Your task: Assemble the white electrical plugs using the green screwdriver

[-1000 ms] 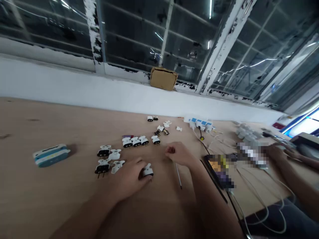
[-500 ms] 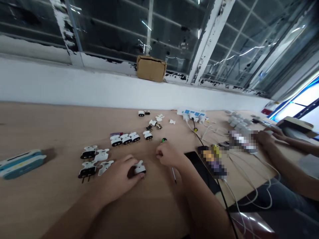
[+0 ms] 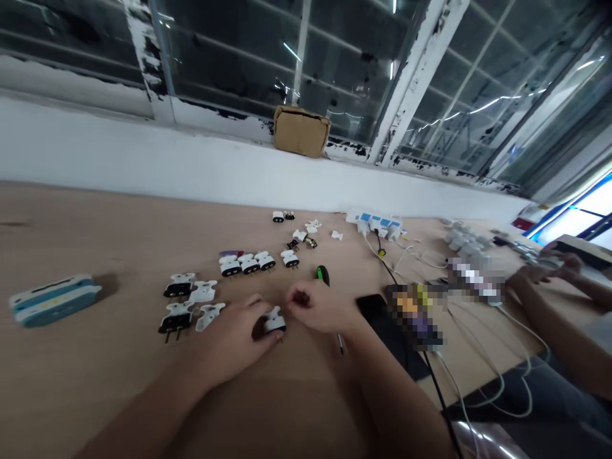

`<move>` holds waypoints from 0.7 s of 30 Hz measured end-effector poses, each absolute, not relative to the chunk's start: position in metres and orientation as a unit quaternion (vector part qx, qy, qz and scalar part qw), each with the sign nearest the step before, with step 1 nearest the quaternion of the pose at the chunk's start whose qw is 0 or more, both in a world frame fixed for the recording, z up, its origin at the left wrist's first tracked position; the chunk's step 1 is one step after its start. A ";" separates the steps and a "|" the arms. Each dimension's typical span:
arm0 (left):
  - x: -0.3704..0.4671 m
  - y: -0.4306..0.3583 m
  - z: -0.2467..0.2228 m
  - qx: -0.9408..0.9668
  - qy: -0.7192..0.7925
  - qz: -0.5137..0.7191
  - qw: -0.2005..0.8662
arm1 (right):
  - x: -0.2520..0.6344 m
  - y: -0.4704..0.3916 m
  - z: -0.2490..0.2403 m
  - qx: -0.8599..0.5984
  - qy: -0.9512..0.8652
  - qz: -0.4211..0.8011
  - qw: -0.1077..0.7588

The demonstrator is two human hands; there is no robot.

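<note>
My left hand (image 3: 234,335) grips a white plug with a black base (image 3: 274,320) just above the table, thumb and fingers around it. Close to its right is my right hand (image 3: 315,305), with fingers curled together; anything inside them is hidden. A screwdriver (image 3: 323,275) with a green and black handle lies partly behind the right hand, its shaft showing below the wrist. To the left of my left hand sit black plug bases with pins (image 3: 176,320) and white plug covers (image 3: 209,315). Several white plugs (image 3: 249,263) stand in a row farther back.
Small loose parts (image 3: 310,243) lie near the wall. A power strip (image 3: 375,221) with cables stands behind. On the right are a black phone-like slab (image 3: 382,325), a blurred-out item (image 3: 415,312) and another person's hands (image 3: 535,271). A blue and white pack (image 3: 55,301) lies far left.
My right hand has moved left, away from the screwdriver and toward the plug, uncovering more of its handle. The left hand still holds the plug. The whole view has shifted slightly.
</note>
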State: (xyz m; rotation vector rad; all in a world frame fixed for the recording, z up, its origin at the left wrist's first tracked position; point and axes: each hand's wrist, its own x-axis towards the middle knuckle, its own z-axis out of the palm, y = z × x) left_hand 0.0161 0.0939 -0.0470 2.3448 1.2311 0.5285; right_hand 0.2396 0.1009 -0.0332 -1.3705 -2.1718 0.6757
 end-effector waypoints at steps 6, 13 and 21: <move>0.017 0.094 -0.046 0.843 0.450 0.193 0.225 | 0.235 0.100 -0.035 -0.483 -0.784 0.293 0.258; 0.017 0.090 -0.045 0.836 0.448 0.205 0.244 | 0.231 0.096 -0.037 -0.462 -0.770 0.345 0.273; 0.019 0.092 -0.051 0.826 0.462 0.210 0.246 | 0.222 0.090 -0.037 -0.444 -0.807 0.286 0.264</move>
